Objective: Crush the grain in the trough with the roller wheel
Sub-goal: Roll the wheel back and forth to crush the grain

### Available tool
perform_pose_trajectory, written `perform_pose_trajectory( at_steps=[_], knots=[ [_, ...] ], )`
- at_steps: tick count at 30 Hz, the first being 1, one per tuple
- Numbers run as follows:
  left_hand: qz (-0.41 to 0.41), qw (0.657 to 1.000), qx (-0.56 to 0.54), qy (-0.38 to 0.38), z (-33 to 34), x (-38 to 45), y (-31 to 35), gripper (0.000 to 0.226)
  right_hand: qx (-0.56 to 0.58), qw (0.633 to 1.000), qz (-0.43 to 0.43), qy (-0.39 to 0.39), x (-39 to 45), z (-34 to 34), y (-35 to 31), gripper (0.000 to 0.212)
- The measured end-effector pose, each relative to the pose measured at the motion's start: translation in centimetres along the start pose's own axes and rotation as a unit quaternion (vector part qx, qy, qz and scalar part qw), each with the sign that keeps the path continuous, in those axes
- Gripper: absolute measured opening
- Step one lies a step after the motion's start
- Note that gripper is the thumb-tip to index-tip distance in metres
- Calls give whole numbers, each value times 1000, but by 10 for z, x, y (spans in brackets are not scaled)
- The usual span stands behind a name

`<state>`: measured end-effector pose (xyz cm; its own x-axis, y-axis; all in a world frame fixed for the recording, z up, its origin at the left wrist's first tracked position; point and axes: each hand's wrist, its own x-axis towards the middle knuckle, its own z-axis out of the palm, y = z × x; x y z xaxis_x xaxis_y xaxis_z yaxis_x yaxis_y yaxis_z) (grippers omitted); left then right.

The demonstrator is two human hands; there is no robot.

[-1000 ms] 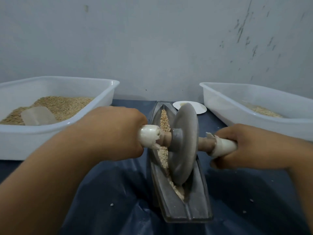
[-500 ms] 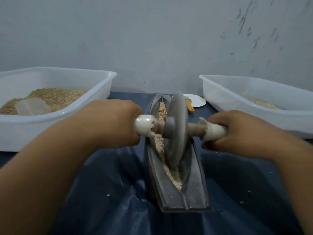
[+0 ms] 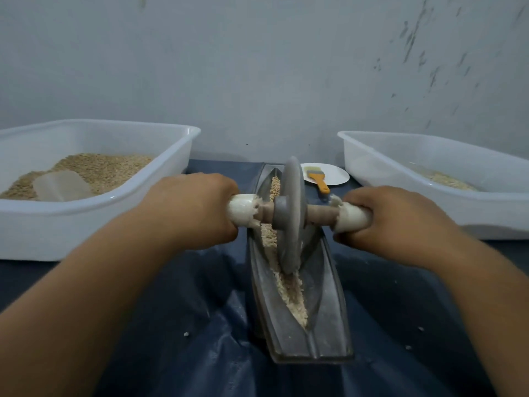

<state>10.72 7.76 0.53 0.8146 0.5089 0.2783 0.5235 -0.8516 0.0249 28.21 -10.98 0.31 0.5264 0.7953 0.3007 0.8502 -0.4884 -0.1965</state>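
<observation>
White plastic sleeves cap the two ends of the axle, and my hands are wrapped tight round them: my left hand [image 3: 191, 209] fisted over the left grip, my right hand [image 3: 392, 222] curled over the right one, knuckles up, nothing else held. Between them, on the wooden axle, the roller wheel [image 3: 289, 216] stands upright on its edge, its rim down in the groove of the trough [image 3: 329, 310] about midway along. I judge I am in the middle of the crushing itself, rolling back and forth, not starting and not finished. The grain [image 3: 289, 287] on my side of the wheel looks broken and mealy, while the little that shows beyond the wheel at the far tip looks more like whole kernels. So the next stroke, as I read it, calls for an even push away from me with both hands level, so the wheel keeps to the groove and does not tip or climb the wall, with weight bearing down through the axle. The trough lies lengthwise straight ahead on the dark blue sheet [image 3: 171, 325] over the bench, below and between my wrists. A few crumbs lie scattered on the sheet. Further out, a white tub [image 3: 94, 207] of grain sits to my left and another tub [image 3: 429, 156] to my right, with a small plate [image 3: 335, 173] and an orange-handled brush [image 3: 318, 180] behind the trough.
</observation>
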Motion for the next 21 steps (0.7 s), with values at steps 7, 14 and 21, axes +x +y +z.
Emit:
perform_pose_trajectory(
  at_steps=[7,14,21],
  knots=[
    [53,998,21,9,-9,-9,-2,19,88,982,16,-169,-15,-20,12,40],
    [27,999,-6,-41,-4,0,-4,17,-15,1000,-4,-13,0,0,4,20],
    [37,999,22,6,-8,-5,-1,18,69,992,23,-99,-6,-8,9,27]
  ],
)
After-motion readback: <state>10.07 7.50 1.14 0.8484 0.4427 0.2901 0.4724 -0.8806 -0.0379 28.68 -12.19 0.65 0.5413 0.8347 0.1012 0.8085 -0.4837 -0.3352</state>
